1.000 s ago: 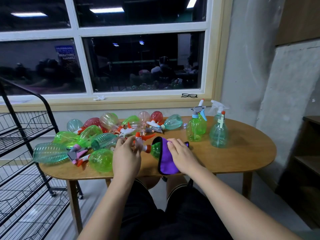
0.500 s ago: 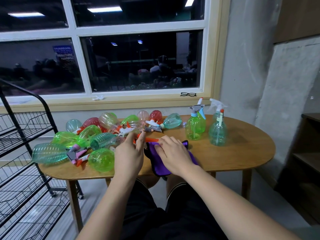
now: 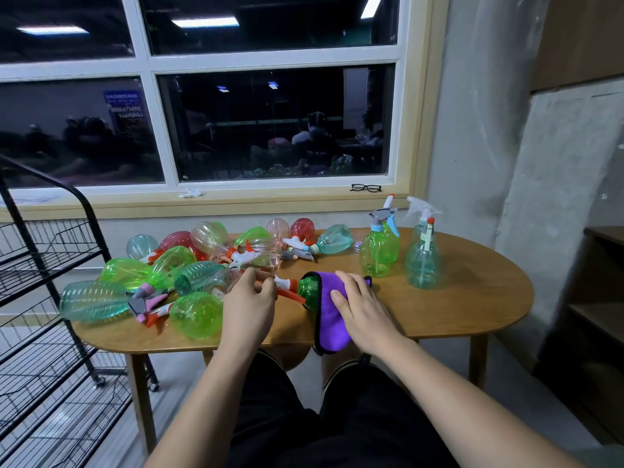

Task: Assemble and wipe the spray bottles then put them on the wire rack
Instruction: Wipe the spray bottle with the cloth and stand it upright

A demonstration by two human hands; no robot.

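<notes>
A green spray bottle (image 3: pixel 308 288) lies on its side near the front of the wooden table (image 3: pixel 466 305), mostly wrapped in a purple cloth (image 3: pixel 329 319). My right hand (image 3: pixel 363 307) presses the cloth over the bottle with spread fingers. My left hand (image 3: pixel 248 300) grips the bottle's white and orange trigger head (image 3: pixel 285 285). A heap of loose bottles and trigger heads (image 3: pixel 189 265) covers the table's left half. The black wire rack (image 3: pixel 44 298) stands at the left.
Two assembled bottles, a green one (image 3: pixel 378 251) and a teal one (image 3: pixel 423 261), stand upright at the table's right back. Black glasses (image 3: pixel 365 187) lie on the window sill. A wooden shelf (image 3: pixel 604 298) is at the far right. My knees are under the table's front edge.
The cloth has gone from lying flatter on the table to being wrapped over the green bottle again. My right hand shifted right along it, and my left hand closed on the trigger head.
</notes>
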